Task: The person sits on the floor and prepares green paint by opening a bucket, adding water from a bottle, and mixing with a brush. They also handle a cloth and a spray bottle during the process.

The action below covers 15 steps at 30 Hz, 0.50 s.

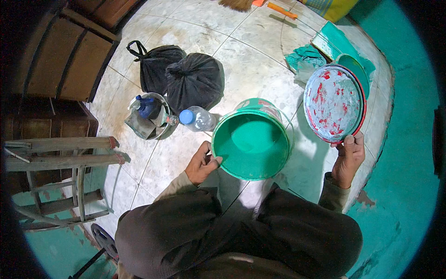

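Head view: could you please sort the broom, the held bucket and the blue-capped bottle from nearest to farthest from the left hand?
1. Held bucket, its rim in the left hand.
2. Blue-capped bottle, left of the bucket.
3. Broom, at the picture's top edge.

I read the worn items as follows. Left sleeve (175, 188): olive-khaki, long, ending at the wrist. Right sleeve (333, 193): same drab colour. Left hand (202, 165) and right hand (350, 158): bare. Trousers (172, 232): dark grey-brown, plain matte cloth, loose-cut.
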{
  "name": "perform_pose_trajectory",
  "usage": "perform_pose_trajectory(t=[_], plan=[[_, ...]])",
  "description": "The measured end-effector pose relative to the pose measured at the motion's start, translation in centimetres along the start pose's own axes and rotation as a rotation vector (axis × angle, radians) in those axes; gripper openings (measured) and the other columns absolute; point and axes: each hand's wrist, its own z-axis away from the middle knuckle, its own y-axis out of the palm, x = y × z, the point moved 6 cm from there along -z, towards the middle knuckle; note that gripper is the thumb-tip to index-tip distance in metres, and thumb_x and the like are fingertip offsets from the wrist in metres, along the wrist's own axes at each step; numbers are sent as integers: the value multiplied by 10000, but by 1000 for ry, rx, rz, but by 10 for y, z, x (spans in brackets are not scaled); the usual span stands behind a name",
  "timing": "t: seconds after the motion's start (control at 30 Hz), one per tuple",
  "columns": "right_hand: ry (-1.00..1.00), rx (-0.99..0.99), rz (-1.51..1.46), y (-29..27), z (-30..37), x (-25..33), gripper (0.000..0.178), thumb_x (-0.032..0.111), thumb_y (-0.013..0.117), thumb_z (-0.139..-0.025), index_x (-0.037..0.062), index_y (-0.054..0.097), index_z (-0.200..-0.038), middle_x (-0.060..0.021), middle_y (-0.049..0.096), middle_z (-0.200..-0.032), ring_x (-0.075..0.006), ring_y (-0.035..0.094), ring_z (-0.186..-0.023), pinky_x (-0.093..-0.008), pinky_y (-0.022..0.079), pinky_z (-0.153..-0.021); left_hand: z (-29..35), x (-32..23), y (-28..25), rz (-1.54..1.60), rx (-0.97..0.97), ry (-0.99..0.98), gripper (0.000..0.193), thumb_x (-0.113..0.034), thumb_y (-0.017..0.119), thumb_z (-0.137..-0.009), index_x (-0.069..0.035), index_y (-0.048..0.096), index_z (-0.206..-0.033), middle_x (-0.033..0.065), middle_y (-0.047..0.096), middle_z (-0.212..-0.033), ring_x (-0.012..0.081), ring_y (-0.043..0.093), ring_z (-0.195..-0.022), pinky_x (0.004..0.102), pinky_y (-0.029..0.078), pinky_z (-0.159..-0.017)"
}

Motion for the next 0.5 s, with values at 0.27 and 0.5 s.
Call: perform_pose_trajectory(t=[0.27,0.5], plan=[[50,-19,16,1,0,-5,223,194,592,-909,10,545,-1026,-48,619,-889,-110,578,-730,-264,482,-646,-1,-8,-4,-61,-12,-55,257,-156,588,-878,-40,451,-1061,48,505,-1021,112,489,-930,286,432,-801],[239,-73,-170,-14,6,-46,78,155,536,-944,80,528,-963,3,586,-894,-65,572,-763,-241,544,-600,-13,-22,9,50,-53,-3,190,-72,552,-899,-52,426,-1040,41,498,-1030,97,540,-869,258,463,-731]])
